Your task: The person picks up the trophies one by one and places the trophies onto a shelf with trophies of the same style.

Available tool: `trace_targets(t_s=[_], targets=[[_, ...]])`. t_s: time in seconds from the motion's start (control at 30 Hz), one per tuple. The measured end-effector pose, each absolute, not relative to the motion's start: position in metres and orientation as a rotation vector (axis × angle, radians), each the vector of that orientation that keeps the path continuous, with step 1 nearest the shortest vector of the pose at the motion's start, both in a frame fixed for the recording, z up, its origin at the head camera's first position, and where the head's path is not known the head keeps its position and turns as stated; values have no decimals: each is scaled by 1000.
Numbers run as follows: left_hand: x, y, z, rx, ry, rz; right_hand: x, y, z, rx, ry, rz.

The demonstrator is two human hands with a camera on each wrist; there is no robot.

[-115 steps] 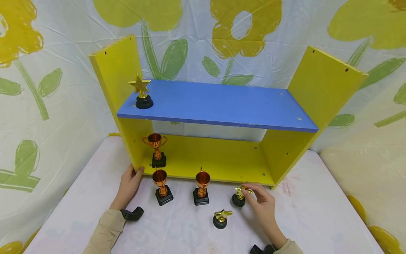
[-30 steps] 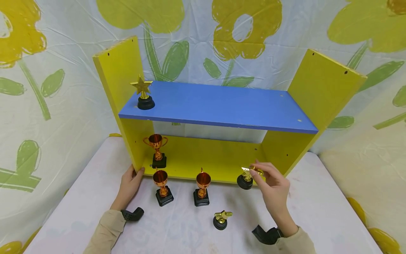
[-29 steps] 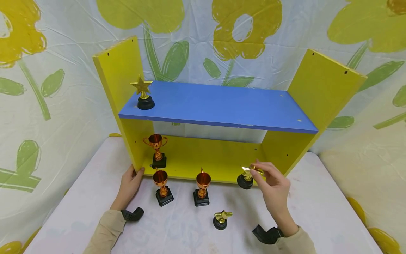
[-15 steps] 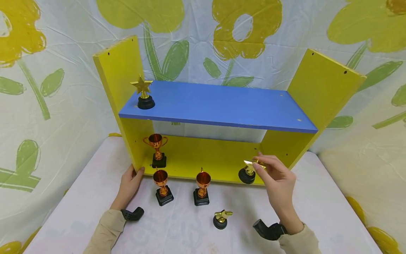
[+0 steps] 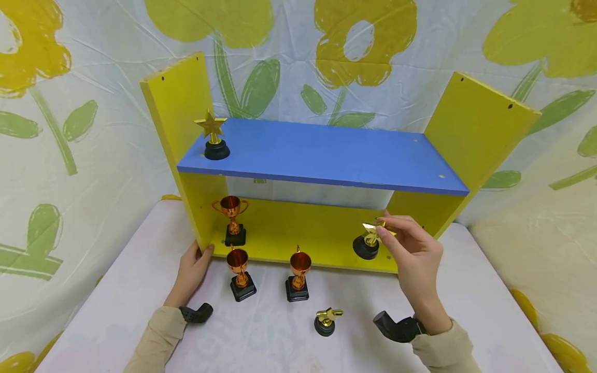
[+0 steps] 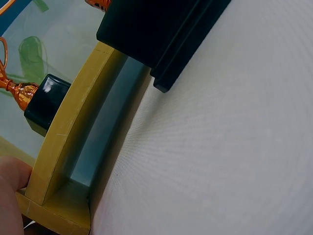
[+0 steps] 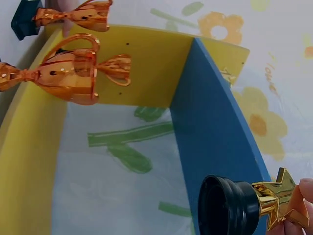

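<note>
My right hand (image 5: 420, 256) pinches a gold star trophy (image 5: 366, 247) by its star, the black round base hanging tilted in front of the lower yellow board. In the right wrist view the held trophy's base (image 7: 229, 205) overlaps the blue shelf. My left hand (image 5: 192, 270) grips the bottom left corner of the yellow and blue shelf unit (image 5: 322, 155), thumb at its front edge. Another star trophy (image 5: 216, 150) stands on the blue board's left end. Below it, a bronze cup trophy (image 5: 235, 234) stands on the yellow board.
On the white-covered table, two bronze cup trophies, the left one (image 5: 242, 287) and the right one (image 5: 297, 290), stand before the unit. A small gold star trophy (image 5: 325, 326) stands nearer me. A flowered cloth (image 5: 289, 77) hangs behind.
My right hand has lifted the star trophy off the table and moved it up and slightly right, to in front of the lower board. The left hand keeps its place at the corner.
</note>
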State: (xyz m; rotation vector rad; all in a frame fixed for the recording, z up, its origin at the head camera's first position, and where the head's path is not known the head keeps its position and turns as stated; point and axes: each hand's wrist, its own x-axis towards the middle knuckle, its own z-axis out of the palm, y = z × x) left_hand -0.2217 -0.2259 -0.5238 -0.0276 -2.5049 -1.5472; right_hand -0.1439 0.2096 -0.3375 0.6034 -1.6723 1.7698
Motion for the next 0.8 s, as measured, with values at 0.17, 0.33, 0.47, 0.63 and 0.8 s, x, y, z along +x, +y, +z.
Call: trace_targets(t_s=[0.17, 0.33, 0.47, 0.63, 0.8], targets=[[-223, -226, -524, -28, -2508, -1536, -148, 206, -331, 652, -1631, 1794], [-223, -226, -524, -30, -2505, -1525, -150, 202, -325, 719, -1584, 1807], [-223, -226, -524, -33, -2503, -1523, -152, 199, -320, 740, -1583, 1794], [-221, -225, -524, -26, -2512, -1538, -152, 196, -314, 750, -1556, 1805], [-220, -226, -524, -40, -2497, -1541, -153, 192, -307, 749, -1565, 1796]])
